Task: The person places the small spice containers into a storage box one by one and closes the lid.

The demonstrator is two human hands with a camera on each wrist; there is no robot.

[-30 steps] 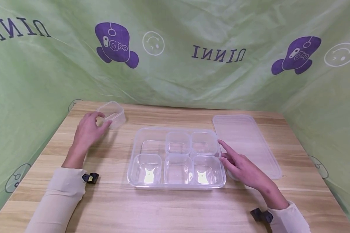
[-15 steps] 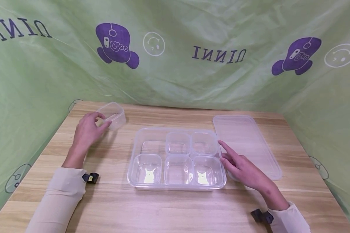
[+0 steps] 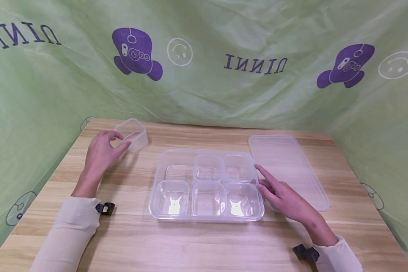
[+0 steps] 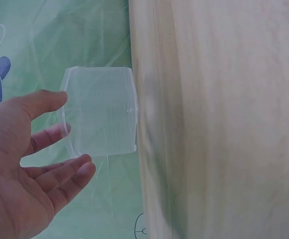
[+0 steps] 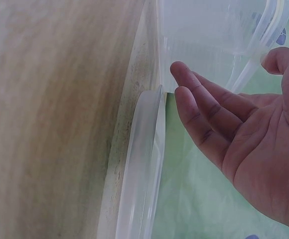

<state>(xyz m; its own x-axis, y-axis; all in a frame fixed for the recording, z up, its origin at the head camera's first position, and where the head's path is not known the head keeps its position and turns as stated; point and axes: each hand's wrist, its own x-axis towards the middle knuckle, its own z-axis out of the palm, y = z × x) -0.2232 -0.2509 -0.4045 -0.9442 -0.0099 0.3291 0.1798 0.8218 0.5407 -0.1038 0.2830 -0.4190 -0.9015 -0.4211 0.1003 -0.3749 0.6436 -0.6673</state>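
At the far left of the table, my left hand grips the near rim of a small clear plastic container between thumb and fingers. The small container stands open side up at the table surface; whether it fully rests there, I cannot tell. In the middle sits a large clear plastic storage box, holding several small containers like it, with a bare spot at its back left. My right hand touches the right side of the large box, its thumb and index finger extended at the rim. The lower fingers lie along the outer wall in the right wrist view.
A flat translucent lid lies on the wooden table to the right of the large box, partly beneath the right hand. A green printed curtain closes off the back and sides.
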